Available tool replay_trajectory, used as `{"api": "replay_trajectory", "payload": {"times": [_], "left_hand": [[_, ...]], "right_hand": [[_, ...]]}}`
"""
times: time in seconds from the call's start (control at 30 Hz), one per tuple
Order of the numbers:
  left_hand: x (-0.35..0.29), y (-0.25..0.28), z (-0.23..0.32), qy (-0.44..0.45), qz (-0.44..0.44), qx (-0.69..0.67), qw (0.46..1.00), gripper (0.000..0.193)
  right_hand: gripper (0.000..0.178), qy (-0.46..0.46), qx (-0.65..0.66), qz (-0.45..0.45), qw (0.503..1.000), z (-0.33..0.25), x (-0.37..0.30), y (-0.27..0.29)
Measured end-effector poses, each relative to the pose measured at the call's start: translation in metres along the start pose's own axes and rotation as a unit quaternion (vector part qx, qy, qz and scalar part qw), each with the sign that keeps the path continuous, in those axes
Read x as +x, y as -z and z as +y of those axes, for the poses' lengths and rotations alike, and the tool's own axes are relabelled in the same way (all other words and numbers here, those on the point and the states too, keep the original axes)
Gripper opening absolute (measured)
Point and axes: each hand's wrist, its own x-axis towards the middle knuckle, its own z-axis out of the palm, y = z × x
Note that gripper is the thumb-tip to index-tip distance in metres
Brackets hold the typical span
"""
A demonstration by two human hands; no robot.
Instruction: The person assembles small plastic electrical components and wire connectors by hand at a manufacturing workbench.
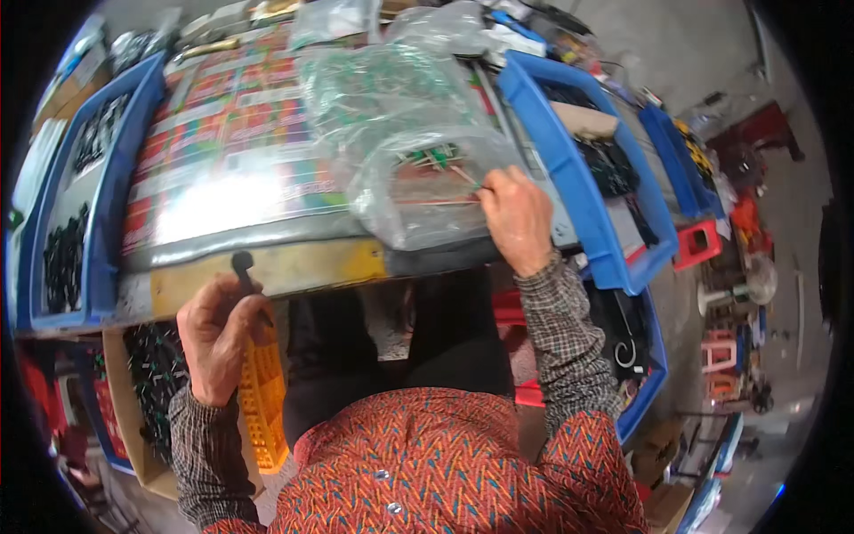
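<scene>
Over the table's front edge, my left hand [212, 336] is closed around a small black part with a rounded end [242, 262], which sticks up past the fingertips. My right hand [519, 216] pinches a thin, pale rod-like piece [464, 176] at the mouth of a clear plastic bag [391, 102]. The bag lies on the table and holds many thin pieces with green ends [433, 157]. Its open mouth faces me. The exact kind of both held pieces is too small to make out.
Blue bins with black parts stand at the left [124, 191] and right [556, 160] of the colourfully covered table [222, 133]. Below the edge are an orange basket [263, 400] and a cardboard box [147, 458] of black and green parts. A red stool [696, 245] is at the right.
</scene>
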Motion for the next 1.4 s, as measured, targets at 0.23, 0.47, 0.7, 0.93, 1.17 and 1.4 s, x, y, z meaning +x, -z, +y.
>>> {"api": "replay_trajectory", "payload": {"times": [0.23, 0.47, 0.7, 0.93, 1.17, 1.4], "left_hand": [[-0.003, -0.045, -0.006, 0.042, 0.033, -0.191, 0.980, 0.009], [-0.009, -0.083, 0.015, 0.114, 0.002, -0.187, 0.976, 0.010], [-0.016, -0.101, 0.008, 0.127, -0.033, -0.195, 0.972, 0.016], [-0.028, -0.106, -0.005, 0.131, -0.036, -0.155, 0.979, 0.011], [-0.037, -0.104, -0.017, 0.126, -0.014, -0.170, 0.977, 0.013], [-0.043, -0.105, -0.023, 0.131, -0.002, -0.161, 0.978, 0.014]], "right_hand": [[0.008, 0.021, 0.082, 0.041, 0.996, -0.020, -0.034, 0.024], [0.010, 0.059, 0.287, -0.090, 0.952, -0.043, -0.075, 0.035], [0.009, 0.065, 0.329, -0.140, 0.932, -0.060, -0.095, 0.038], [0.010, 0.076, 0.363, -0.158, 0.915, -0.073, -0.105, 0.026], [0.015, -0.007, 0.403, -0.195, 0.894, -0.070, -0.112, 0.015], [0.018, -0.156, 0.498, -0.258, 0.813, -0.076, -0.122, 0.010]]}}
